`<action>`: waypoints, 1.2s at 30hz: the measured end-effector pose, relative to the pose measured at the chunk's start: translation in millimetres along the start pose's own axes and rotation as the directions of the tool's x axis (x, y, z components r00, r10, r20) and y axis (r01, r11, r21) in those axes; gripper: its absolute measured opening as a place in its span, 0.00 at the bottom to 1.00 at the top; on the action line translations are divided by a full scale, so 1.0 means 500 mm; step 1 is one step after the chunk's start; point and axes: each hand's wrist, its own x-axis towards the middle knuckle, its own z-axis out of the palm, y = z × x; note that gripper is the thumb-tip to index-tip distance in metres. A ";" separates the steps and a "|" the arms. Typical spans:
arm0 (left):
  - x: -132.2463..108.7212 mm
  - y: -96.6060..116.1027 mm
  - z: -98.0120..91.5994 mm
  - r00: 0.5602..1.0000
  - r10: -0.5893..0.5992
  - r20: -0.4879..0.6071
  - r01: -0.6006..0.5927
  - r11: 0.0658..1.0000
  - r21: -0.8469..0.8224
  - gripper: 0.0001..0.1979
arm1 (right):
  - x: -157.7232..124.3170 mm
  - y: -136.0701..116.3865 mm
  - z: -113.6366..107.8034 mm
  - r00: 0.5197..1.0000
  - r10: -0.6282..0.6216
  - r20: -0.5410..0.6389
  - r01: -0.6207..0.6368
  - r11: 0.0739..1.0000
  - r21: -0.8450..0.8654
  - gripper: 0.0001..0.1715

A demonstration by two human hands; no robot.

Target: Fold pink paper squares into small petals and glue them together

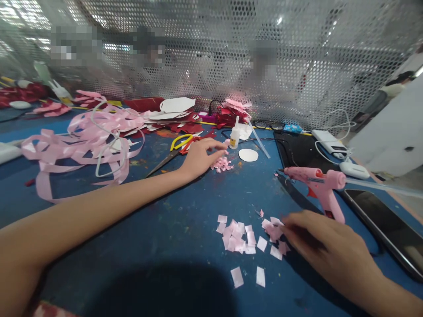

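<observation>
My left hand reaches to the middle of the blue table, thumb and forefinger drawn together round a small pink ribbon piece at their tips. Just below those fingers lies a heap of tiny folded pink pieces. At the lower right, my right hand has its fingers closed at the edge of a loose cluster of pink ribbon squares; its fingertips are slightly blurred and seem to pinch one square. More flat pink squares are scattered to the left of it.
Yellow-and-red-handled scissors lie behind my left forearm. A small glue bottle and white disc are beyond the heap. A pink glue gun and phone are at right, tangled pink ribbon at left. Perforated metal screen behind.
</observation>
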 end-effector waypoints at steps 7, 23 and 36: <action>0.008 -0.024 0.010 0.996 -0.085 -0.035 0.078 0.981 -0.176 0.11 | 0.087 0.016 0.017 0.887 -0.295 0.356 0.348 0.933 -0.094 0.16; 0.016 -0.049 0.024 0.983 -0.178 -0.036 0.125 0.808 -0.576 0.06 | 0.285 -0.009 0.096 0.990 0.104 0.099 -0.089 0.986 -0.141 0.07; 0.017 -0.056 0.027 0.979 -0.189 -0.078 0.104 0.788 -0.606 0.06 | 0.341 0.008 0.141 0.974 0.226 0.029 -0.228 0.957 0.177 0.09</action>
